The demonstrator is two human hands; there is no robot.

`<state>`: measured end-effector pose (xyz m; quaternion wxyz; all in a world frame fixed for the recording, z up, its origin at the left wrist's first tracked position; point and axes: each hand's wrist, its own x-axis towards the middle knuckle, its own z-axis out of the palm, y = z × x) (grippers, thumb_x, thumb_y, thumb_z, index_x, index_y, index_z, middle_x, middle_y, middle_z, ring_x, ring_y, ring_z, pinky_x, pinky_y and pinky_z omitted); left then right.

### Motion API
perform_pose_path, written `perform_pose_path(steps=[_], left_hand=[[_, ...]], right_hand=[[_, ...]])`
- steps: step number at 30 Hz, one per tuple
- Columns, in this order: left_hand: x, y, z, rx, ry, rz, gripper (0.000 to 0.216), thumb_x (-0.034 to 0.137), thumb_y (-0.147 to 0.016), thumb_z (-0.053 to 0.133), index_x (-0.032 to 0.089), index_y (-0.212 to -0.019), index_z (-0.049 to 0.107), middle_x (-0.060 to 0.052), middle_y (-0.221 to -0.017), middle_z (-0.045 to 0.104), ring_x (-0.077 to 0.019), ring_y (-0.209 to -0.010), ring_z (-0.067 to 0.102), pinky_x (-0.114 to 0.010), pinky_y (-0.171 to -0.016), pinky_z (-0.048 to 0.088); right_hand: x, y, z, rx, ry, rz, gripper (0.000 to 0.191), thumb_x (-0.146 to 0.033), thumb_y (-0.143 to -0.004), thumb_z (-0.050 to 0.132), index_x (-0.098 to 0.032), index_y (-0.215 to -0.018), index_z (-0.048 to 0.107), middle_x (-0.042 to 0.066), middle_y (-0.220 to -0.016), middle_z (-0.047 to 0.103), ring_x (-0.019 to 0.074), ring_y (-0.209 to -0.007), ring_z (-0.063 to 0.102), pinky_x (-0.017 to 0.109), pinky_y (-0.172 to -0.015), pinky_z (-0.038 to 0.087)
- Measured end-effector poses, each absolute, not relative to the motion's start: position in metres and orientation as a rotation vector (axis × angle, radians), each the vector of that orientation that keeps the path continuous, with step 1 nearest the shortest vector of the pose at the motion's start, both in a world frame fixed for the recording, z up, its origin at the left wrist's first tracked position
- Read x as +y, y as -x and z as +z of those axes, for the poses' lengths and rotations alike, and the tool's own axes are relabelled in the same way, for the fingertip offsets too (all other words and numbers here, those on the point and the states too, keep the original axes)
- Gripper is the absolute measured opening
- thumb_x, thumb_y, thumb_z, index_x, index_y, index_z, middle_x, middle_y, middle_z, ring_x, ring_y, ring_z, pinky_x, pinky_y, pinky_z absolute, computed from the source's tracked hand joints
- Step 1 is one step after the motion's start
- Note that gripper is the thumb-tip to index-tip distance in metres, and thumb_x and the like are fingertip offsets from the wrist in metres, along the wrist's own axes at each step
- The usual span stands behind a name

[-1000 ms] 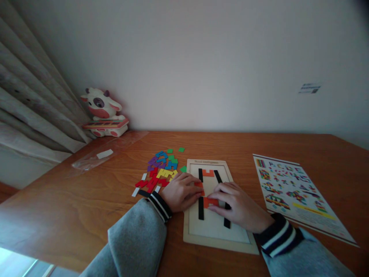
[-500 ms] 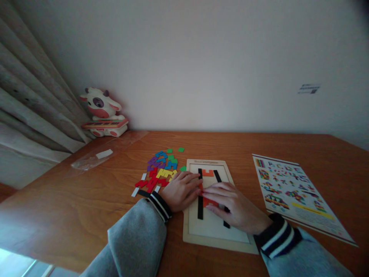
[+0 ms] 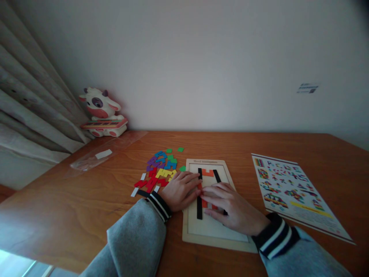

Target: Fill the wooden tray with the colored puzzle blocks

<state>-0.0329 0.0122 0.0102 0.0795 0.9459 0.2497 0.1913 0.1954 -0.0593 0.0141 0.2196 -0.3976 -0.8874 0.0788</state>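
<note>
A wooden puzzle board [image 3: 187, 234] with a pale inset lies on the table. On it are black strips [image 3: 199, 211] and orange block pieces [image 3: 207, 172], partly covered by my hands. My left hand [image 3: 180, 190] rests over the board's left edge, its fingers stretched across the left black strip and the orange beside it. From the right, my right hand [image 3: 227, 206] reaches over the board with fingers extended. Its fingertips touch the orange pieces in the middle, close to my left fingertips. Neither hand visibly grips a piece; what lies under the fingers is hidden.
Loose coloured puzzle pieces [image 3: 152, 182] are heaped left of the board, with a few green ones [image 3: 180, 149] behind. A printed pattern sheet [image 3: 302, 200] lies to the right. A clear plastic bag [image 3: 86, 163] and a cow-shaped toy keyboard [image 3: 103, 113] are at the far left.
My right hand has shifted slightly left and inward over the orange pieces, covering more of the lower right black strip. The left hand stays nearly still.
</note>
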Motion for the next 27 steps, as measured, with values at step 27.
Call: perform_pose_path(steps=[27], left_hand=[[0.011, 0.032, 0.011, 0.578, -2.853, 0.632, 0.028, 0.030, -0.097, 0.047, 0.020, -0.111, 0.068, -0.008, -0.118, 0.067, -0.0221, -0.105, 0.060, -0.040, -0.093, 0.045]], right_hand=[[-0.042, -0.234, -0.008, -2.334, 1.347, 0.108, 0.031, -0.029, -0.097, 0.047, -0.024, -0.122, 0.065, 0.007, -0.129, 0.063, 0.0235, -0.117, 0.058, 0.046, -0.101, 0.047]])
